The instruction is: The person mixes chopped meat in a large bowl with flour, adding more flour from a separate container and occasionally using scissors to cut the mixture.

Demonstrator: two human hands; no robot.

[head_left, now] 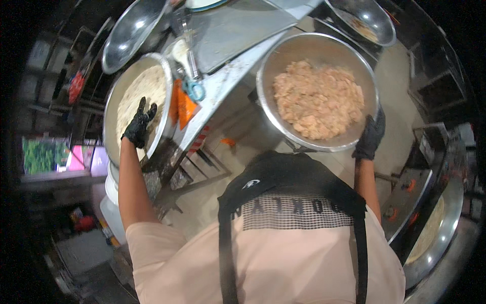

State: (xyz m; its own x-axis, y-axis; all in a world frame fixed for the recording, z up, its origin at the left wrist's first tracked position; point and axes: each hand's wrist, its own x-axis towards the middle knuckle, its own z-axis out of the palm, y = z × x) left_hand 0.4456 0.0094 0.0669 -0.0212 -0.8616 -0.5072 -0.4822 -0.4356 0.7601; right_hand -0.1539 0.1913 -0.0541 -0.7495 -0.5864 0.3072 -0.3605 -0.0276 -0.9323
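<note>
At the metal worktop [228, 76], the person stands in a pale shirt and a black apron [288, 202], both hands in black gloves. The right hand [370, 136] grips the rim of a large steel bowl [283, 55] filled with pinkish minced meat [319, 99]; the fingers are clenched around the rim's lower right edge, and the bowl is held off the worktop, just beside its edge, in front of the chest. The left hand [139, 124] rests inside a second steel bowl [112, 109], fingers spread and released, touching pale flour-like contents [147, 86]. This bowl sits at the worktop's left end. Just beside it lie orange packets [182, 106] and a utensil with a light blue handle ring [195, 90]. An empty steel bowl [132, 30] sits farther back on the left; another bowl [365, 19] sits far right.
</note>
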